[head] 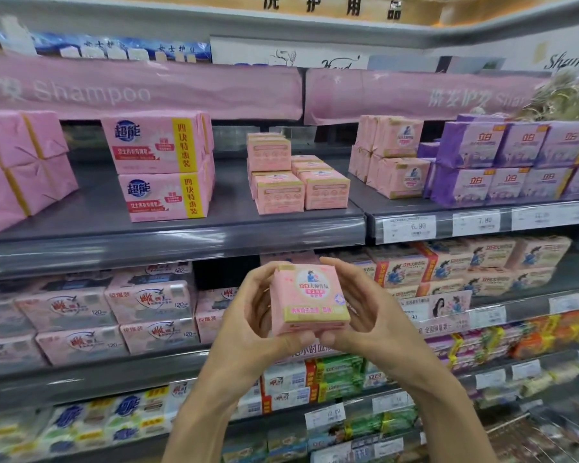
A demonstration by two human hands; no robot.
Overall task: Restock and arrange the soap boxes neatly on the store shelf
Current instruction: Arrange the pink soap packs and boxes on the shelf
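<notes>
The soap box (310,300) is a small, squarish pink carton with tan bands along its edges. Its face carries a round emblem of a figure in a blue hat, with red lettering beneath. It is closed and slightly tilted, face toward the camera. It is held in the air in front of the shelves between the left hand (248,315) and the right hand (368,309), with fingers curled at its sides and thumbs under its lower edge. Higher up, a cluster of pink-and-tan boxes (298,182) stands on the grey shelf (181,242) near its front edge. The cluster's left column is two high, its right column is one high, and more boxes sit behind.
</notes>
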